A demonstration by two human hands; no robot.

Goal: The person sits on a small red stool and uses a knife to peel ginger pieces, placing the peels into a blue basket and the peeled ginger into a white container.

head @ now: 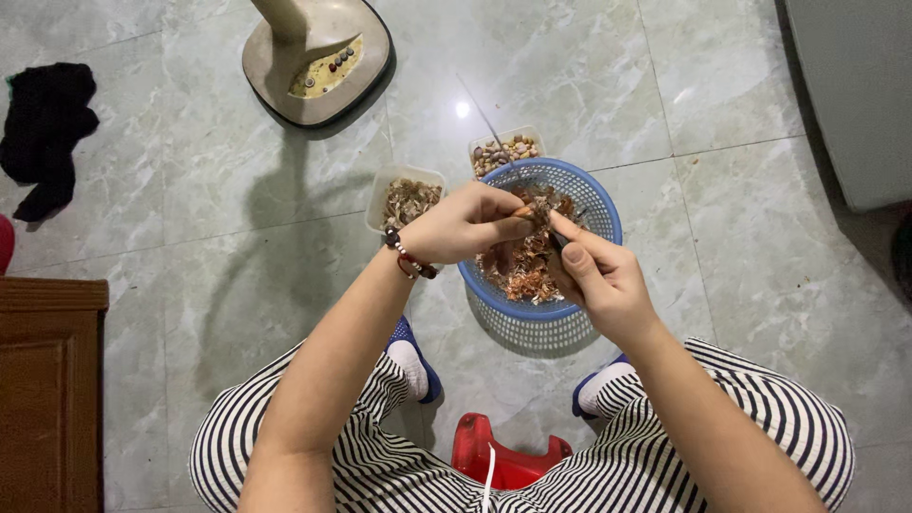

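My left hand (461, 228), with a bead bracelet at the wrist, pinches a small brown nut-like piece (524, 213) over a blue plastic basket (598, 204). My right hand (598, 275) meets it from the right, thumb and forefinger closed around a small dark tool or blade at that same piece; what exactly it grips is partly hidden. The basket sits on the floor between my feet and holds a heap of brown husks and shells (521, 271).
Two small clear tubs stand behind the basket: one with brown scraps (407, 198), one with pale and dark kernels (503, 150). A fan base (318, 59) is at the top, black cloth (46, 133) at left, a wooden cabinet (47, 389) lower left, a red stool (503, 461) under me.
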